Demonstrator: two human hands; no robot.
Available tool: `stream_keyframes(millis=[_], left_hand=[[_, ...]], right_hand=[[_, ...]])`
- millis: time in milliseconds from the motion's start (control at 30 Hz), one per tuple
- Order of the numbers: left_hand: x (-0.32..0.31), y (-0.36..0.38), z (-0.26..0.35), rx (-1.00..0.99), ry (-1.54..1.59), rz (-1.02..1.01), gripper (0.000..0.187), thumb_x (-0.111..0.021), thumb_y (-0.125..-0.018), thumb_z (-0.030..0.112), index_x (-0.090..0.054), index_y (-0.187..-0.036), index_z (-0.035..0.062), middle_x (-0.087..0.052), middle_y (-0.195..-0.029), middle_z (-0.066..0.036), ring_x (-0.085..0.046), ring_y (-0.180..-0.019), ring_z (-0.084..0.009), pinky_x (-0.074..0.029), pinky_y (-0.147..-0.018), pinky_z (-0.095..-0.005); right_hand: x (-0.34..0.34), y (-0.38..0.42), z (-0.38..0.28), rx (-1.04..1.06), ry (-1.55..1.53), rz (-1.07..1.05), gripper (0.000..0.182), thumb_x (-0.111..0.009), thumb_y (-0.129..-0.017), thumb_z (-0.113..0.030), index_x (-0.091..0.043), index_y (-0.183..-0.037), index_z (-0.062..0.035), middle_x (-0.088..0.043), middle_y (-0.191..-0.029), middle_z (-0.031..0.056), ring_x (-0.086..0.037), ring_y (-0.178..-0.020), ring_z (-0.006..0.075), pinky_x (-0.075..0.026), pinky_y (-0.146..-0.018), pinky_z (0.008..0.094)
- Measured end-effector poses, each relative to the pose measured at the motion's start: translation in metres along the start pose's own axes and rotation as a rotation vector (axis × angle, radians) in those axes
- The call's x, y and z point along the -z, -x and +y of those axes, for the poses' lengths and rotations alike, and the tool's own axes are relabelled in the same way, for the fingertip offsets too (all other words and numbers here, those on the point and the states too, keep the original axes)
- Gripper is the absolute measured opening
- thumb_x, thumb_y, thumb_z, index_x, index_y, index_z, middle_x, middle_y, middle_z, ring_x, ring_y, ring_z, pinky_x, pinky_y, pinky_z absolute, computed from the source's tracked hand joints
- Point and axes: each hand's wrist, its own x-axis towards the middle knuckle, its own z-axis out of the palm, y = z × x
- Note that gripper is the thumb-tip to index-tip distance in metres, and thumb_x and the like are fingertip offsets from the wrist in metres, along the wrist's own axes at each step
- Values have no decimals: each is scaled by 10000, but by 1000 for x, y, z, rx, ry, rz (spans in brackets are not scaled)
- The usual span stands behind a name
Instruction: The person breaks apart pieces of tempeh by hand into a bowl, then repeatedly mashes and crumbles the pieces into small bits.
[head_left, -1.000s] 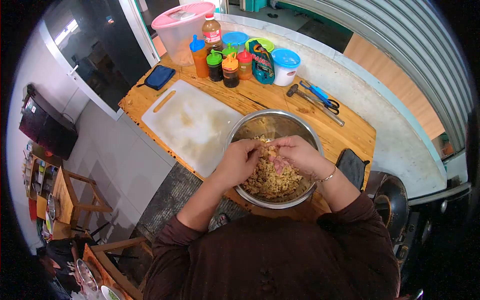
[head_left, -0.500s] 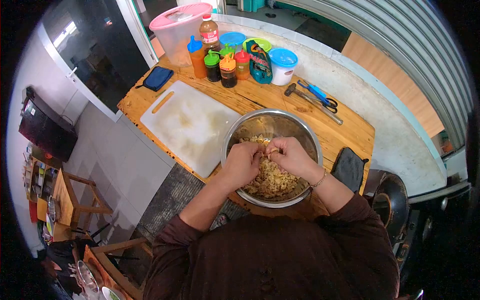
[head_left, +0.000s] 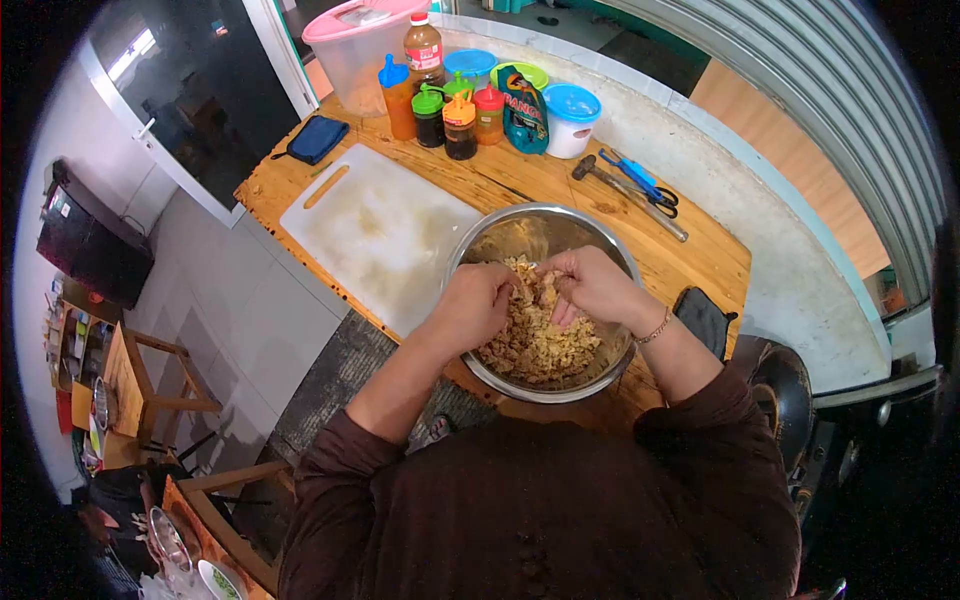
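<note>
A steel mixing bowl [head_left: 548,396] holds a golden-brown, crumbly food [head_left: 545,348], with some larger lumps in it. Over the left side of the bowl is my left hand [head_left: 478,308], fingers curled down and pinched at the crumbs; what lies between them is mostly hidden. Opposite it, my right hand [head_left: 592,288] is bent over the food, thumb and forefinger closed at a pale lump while the other fingers hang lower. A small gap separates the two hands, both inside the rim.
Left of the bowl lies a white cutting board [head_left: 375,235]. Sauce bottles [head_left: 460,128], lidded tubs [head_left: 571,120] and a large pink-lidded container [head_left: 360,60] line the back. A hammer [head_left: 630,195], blue-handled scissors [head_left: 643,182] and a dark cloth [head_left: 700,322] are at right.
My hands, pinched together over the bowl's middle before, have moved apart, the right one opening slightly and lowering its fingers toward the food. The camera view has shifted a little.
</note>
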Motion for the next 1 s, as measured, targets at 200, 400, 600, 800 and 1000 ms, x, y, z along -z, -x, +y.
stream_keyframes(millis=[200, 400, 600, 800, 1000], left_hand=[[5, -1, -2, -49, -127, -100, 165, -579, -803, -11, -660, -946, 6, -655, -868, -228, -638, -836, -421, -515, -744, -470], [2, 0, -6, -88, -197, -147, 113, -592, -772, -3, -651, -868, -9, -643, -841, -214, -617, -846, -418, -506, -779, -491], [4, -3, -14, -247, -244, -196, 53, -653, -731, 48, -628, -754, 6, -637, -917, -173, -591, -908, -385, -492, -818, -469], [16, -1, -16, -342, -252, -57, 93, -678, -761, 83, -613, -740, 21, -621, -1023, -147, -589, -886, -363, -464, -853, -468], [12, -4, -39, -380, -75, 99, 95, -681, -785, 93, -612, -746, 42, -633, -833, -113, -587, -852, -338, -434, -881, -456]], right_hand=[[-8, 0, -12, -23, 203, 36, 335, -426, -841, 108, -628, -1106, 76, -641, -662, 166, -711, -602, 226, -556, -482, 310], [-7, -9, 6, 271, 561, 55, 172, -545, -833, -4, -683, -923, 46, -641, -692, 190, -683, -653, 270, -538, -609, 372], [10, -36, 19, 96, 726, -72, 229, -584, -858, -163, -685, -899, 39, -651, -794, 240, -649, -777, 346, -499, -741, 412], [14, -98, 64, 7, 774, -9, 339, -597, -861, -245, -662, -1032, 40, -675, -910, 240, -663, -841, 337, -506, -793, 427], [-37, -101, 26, 8, 576, -52, 516, -700, -763, -348, -646, -1126, 14, -674, -994, 250, -645, -958, 380, -506, -872, 422]])
